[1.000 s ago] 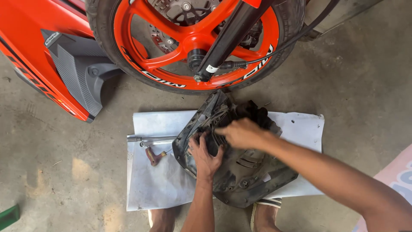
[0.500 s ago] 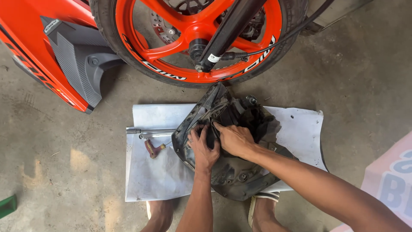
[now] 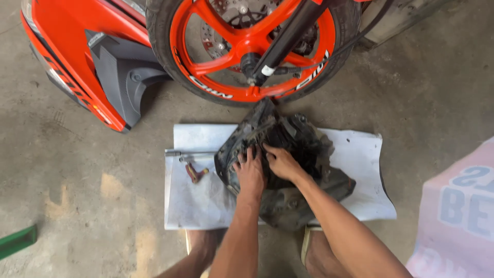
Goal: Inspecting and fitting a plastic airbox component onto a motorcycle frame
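A dirty black motorcycle part (image 3: 303, 154), a casing with cables, lies on a white sheet (image 3: 360, 175) spread on the concrete floor. My left hand (image 3: 250, 172) presses on its left side with fingers curled over the edge. Beside it, my right hand (image 3: 280, 162) has its fingers dug into the middle of the part. Whether either hand grips a small piece inside is hidden. A long metal wrench (image 3: 188, 153) and a small rusty-red piece (image 3: 195, 172) lie on the sheet to the left of my hands.
An orange motorcycle wheel (image 3: 247, 49) with a black tyre stands just beyond the sheet. An orange and grey body panel (image 3: 98, 67) lies at the upper left. A pink printed sack (image 3: 458, 216) is at the right, a green object (image 3: 15, 242) at the lower left.
My right hand has moved down and left from the top of the part to its middle, next to my left hand. The view has shifted slightly.
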